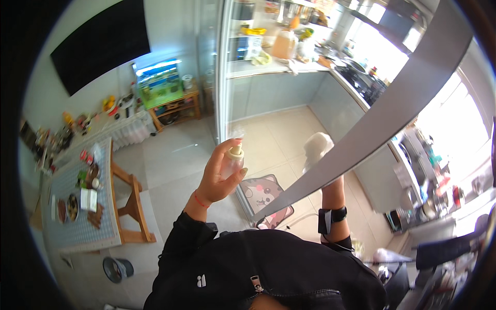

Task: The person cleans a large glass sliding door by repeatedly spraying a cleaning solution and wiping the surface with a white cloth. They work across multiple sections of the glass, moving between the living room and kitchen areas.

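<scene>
My left hand (pixel 215 172) is wrapped around a small clear spray bottle (pixel 231 164) with a cream pump head, a finger on its top. A faint whitish mist or smear shows just above the nozzle. Across from it, a white cloth (pixel 317 147) covers my right hand, which appears to hold it. The grey door frame (pixel 341 145) crosses in front and hides most of that hand, so only the wrist (pixel 334 188) and forearm show below. A glass pane (pixel 267 100) seems to stand between the left upright and this frame.
A cat-shaped floor mat (pixel 263 192) lies at the door track. Beyond are a kitchen counter (pixel 277 69) with jugs and a stove (pixel 360 83). To the left stand a wooden-legged table (pixel 112 228), a bin (pixel 116 269), an aquarium (pixel 161 87) and a wall-mounted television (pixel 102 42).
</scene>
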Demonstrator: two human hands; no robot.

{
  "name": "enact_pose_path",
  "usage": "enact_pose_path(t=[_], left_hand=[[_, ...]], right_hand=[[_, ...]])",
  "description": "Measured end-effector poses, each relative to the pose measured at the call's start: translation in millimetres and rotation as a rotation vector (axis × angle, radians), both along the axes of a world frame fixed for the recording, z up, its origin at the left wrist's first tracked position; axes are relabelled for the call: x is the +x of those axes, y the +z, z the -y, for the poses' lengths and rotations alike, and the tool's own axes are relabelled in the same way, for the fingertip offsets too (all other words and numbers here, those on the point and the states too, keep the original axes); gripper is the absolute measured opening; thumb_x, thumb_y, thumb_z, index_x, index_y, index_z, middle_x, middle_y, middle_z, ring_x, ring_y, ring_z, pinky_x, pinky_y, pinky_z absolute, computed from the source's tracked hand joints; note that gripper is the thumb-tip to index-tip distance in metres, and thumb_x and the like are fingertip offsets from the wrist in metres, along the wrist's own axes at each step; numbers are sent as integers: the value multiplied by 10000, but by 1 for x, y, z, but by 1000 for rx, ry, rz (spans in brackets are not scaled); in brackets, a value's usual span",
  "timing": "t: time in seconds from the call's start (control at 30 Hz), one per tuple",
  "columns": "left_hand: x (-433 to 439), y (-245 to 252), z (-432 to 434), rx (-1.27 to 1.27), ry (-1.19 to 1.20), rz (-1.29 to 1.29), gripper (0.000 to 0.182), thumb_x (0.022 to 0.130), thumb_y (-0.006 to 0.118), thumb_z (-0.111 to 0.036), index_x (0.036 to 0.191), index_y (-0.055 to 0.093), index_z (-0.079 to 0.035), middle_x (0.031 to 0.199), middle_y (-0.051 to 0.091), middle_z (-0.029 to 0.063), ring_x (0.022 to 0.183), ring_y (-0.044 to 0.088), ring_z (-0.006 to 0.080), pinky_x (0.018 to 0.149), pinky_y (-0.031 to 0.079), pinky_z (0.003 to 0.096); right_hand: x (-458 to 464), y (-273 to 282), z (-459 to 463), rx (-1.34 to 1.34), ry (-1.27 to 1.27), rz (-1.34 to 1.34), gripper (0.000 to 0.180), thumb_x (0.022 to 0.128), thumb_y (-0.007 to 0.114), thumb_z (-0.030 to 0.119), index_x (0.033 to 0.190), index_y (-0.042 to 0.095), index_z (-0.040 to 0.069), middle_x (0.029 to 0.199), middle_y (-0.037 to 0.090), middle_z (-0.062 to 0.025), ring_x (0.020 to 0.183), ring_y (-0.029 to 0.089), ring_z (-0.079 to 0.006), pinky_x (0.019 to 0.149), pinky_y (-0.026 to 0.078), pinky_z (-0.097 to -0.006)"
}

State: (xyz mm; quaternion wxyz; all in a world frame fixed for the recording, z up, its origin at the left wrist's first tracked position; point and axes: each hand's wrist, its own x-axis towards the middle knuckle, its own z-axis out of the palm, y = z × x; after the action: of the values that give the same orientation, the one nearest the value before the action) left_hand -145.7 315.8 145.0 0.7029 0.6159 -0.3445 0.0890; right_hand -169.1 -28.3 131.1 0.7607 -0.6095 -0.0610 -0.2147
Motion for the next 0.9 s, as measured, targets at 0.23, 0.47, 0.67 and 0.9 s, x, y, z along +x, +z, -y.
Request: enact_pose_path(t=[0.23, 0.47, 0.67, 0.9], left_hand=[[16, 11, -37, 44, -204, 8, 598, 926, 697, -32, 1475, 460, -49, 1458, 533, 131, 1292, 539, 209, 1078, 443, 355], [45, 63, 23, 88, -286, 314, 598, 914, 697, -61, 1467, 471, -29, 1350, 585, 154, 1164, 591, 273, 993, 478, 365], [51, 151, 104, -85, -204, 527, 597, 898, 688, -65, 1457, 483, -21, 1247, 621, 192, 1024, 605, 365, 886, 512, 408], [63, 234, 150, -241, 18, 746, 622, 873, 699, -95, 1435, 433, -69, 1019, 539, 232, 792, 648, 411, 657, 534, 449]], right_hand=[[-74, 10, 24, 693, -364, 320, 410, 983, 502, -70, 1383, 574, -24, 1337, 658, -160, 1206, 660, -303, 1053, 546, -433], [-134, 72, -37, 146, -775, 532, 415, 958, 522, -90, 1366, 585, -53, 1344, 654, -169, 1241, 651, -280, 1098, 524, -419], [-103, 91, -84, -52, -1089, 478, 276, 994, 538, -67, 1248, 644, -56, 1203, 692, -106, 1120, 659, -166, 1015, 519, -320], [-87, 74, -103, -35, -1062, 533, 253, 1005, 558, -46, 1236, 659, -62, 1181, 700, -98, 1102, 660, -168, 1017, 500, -313]])
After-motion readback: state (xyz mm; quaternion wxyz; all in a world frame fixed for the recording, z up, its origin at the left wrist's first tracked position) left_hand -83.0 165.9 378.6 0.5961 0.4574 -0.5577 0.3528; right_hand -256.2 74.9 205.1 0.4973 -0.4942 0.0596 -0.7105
